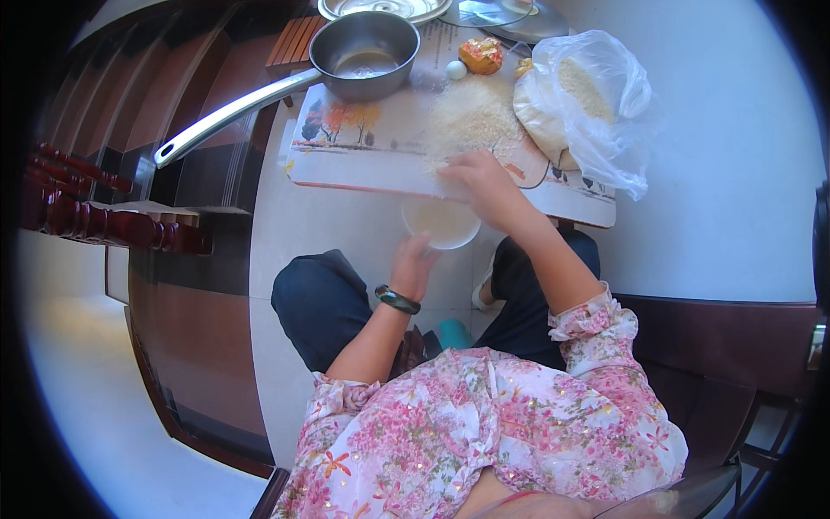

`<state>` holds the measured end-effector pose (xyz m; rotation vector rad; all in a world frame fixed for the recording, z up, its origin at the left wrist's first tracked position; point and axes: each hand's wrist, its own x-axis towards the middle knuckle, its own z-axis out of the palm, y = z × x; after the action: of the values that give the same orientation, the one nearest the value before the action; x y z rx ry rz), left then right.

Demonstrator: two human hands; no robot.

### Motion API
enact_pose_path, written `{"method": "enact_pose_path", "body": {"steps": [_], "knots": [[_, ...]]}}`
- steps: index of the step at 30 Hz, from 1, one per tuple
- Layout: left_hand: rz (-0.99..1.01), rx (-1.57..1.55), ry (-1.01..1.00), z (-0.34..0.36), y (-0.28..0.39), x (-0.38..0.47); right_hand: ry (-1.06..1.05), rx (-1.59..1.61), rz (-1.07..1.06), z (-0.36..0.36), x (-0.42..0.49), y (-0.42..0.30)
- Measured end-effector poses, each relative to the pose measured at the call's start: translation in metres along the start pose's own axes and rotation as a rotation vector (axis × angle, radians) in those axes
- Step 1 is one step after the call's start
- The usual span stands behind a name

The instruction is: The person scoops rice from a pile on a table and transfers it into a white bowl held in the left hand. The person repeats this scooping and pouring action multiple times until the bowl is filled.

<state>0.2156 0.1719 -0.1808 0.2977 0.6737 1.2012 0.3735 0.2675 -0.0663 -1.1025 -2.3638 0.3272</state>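
Note:
My left hand grips a translucent bowl by its near rim, just below the front edge of the folding table. Pale grains, which look like rice, show faintly in the bowl. A loose heap of white rice lies on the printed tabletop. At the heap's near side, over the table edge and above the bowl, is my right hand, fingers bent downward. Its fingertips are blurred, so whether grains are between them is unclear. To the right stands a plastic-lined bag of rice, its mouth spread.
A saucepan sits at the back left, its long handle jutting past the table. Behind the heap are a white egg-like ball and an opened pomegranate. Glass lids and a metal tray lie beyond. Stairs rise at left.

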Motion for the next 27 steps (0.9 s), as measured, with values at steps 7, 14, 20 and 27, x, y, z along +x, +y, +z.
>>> {"method": "enact_pose_path", "body": {"steps": [7, 14, 20, 27], "knots": [[-0.007, 0.022, 0.015, 0.002, -0.003, 0.000, 0.171, 0.036, 0.285, -0.025, -0.041, 0.031], [-0.022, -0.002, -0.029, -0.003, -0.006, 0.003, 0.228, -0.164, 0.315, -0.019, -0.048, 0.051], [-0.033, 0.015, -0.019, -0.007, -0.006, 0.003, 0.167, -0.196, 0.183, 0.003, -0.028, 0.014], [-0.026, 0.006, -0.012, -0.001, -0.003, 0.001, 0.056, 0.038, 0.046, -0.002, -0.034, -0.003]]}}
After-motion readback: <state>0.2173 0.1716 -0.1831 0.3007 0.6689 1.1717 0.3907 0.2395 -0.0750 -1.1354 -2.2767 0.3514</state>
